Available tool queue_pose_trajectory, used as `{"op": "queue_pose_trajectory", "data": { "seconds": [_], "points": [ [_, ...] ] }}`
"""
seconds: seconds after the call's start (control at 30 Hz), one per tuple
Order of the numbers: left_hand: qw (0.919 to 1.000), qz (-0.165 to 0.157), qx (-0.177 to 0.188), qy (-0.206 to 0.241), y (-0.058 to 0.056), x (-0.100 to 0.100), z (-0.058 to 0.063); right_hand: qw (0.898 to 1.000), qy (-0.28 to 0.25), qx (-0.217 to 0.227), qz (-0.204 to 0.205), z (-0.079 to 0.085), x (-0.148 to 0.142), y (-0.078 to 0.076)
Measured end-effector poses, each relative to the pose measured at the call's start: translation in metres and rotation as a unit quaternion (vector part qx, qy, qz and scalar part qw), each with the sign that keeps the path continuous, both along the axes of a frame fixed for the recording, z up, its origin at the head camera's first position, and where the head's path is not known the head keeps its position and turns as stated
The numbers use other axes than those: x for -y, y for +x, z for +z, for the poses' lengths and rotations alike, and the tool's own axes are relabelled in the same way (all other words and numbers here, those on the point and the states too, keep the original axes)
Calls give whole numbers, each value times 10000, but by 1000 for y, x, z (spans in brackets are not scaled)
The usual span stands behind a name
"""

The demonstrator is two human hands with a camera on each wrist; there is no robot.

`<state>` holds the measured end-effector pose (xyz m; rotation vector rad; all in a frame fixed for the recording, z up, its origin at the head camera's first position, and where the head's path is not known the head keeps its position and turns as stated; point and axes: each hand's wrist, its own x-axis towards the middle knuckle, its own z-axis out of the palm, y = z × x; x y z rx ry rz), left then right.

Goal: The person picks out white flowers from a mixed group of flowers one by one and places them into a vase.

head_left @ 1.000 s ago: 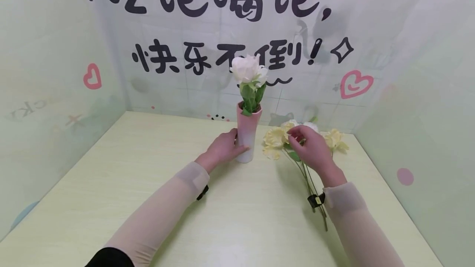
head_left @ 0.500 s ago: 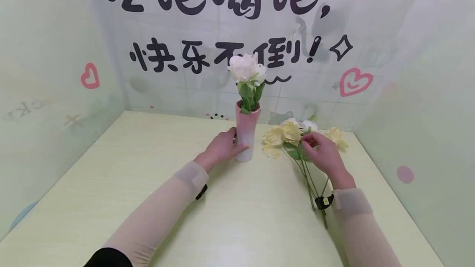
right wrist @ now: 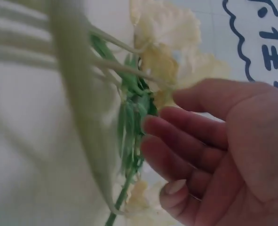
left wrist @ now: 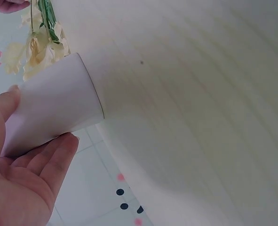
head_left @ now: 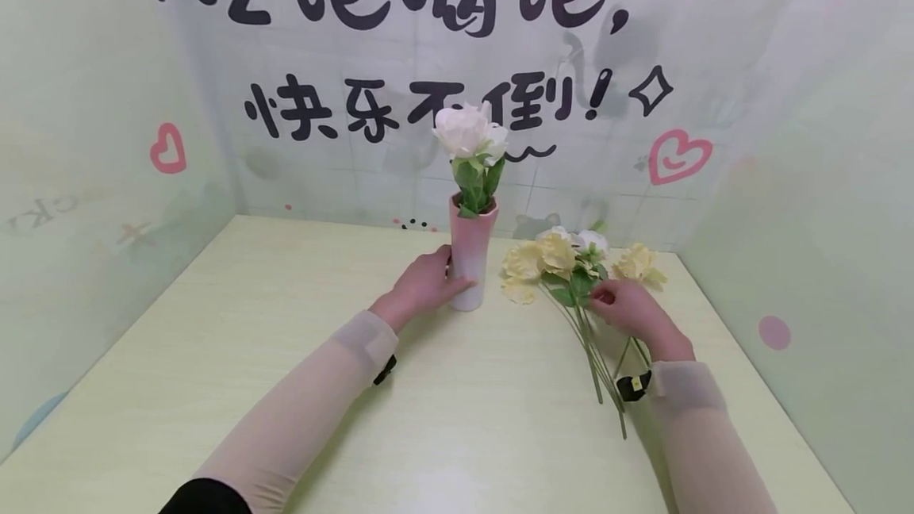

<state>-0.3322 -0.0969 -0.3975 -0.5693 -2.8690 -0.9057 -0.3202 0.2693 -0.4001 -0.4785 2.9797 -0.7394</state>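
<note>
In the head view a pink-to-white vase [head_left: 469, 256] stands upright on the table, with white flowers [head_left: 467, 133] and green leaves in its mouth. My left hand [head_left: 426, 282] grips the lower part of the vase, thumb on one side and fingers on the other; the left wrist view shows the vase base [left wrist: 59, 101] between them. My right hand [head_left: 631, 312] is beside the leaves and stems of the loose flowers. Its fingers [right wrist: 171, 136] are loosely bent, with thumb and fingertips apart. Yellow flowers [head_left: 543, 256] and a white flower [head_left: 591, 241] lie there, their stems [head_left: 596, 363] pointing toward me.
The pale wooden table [head_left: 343, 387] carries everything. A printed backdrop [head_left: 321, 173] rises behind it, and side panels [head_left: 807, 220] stand left and right. Another yellow flower [head_left: 639, 262] lies right of the bunch, close to the right panel.
My right hand has moved from over the yellow blossoms down and right, toward the leaves and stems. The left hand keeps its grip on the vase, which stays in place.
</note>
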Motion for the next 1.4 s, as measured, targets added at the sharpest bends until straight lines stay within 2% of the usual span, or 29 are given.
{"op": "queue_pose_trajectory", "data": {
  "seconds": [0.13,0.23,0.67,0.8,1.03,1.2,1.4],
  "points": [
    [10000,10,12,50,0,1,0,9979,32,413,503,-4,12,-1],
    [9999,10,23,99,1,1,2,9962,-151,485,712,-3,22,2],
    [9999,-23,56,104,3,-1,3,9940,-102,368,1021,-3,40,9],
    [9999,-14,67,82,2,-1,2,9962,-88,297,813,-5,37,7],
    [10000,-50,-4,70,2,-1,2,9999,-99,121,19,-11,30,2],
    [9999,-46,3,97,4,-2,3,9994,5,283,-185,-13,28,1],
    [9999,-2,29,112,5,-2,4,9989,-21,413,-237,-15,28,1]
  ]
}}
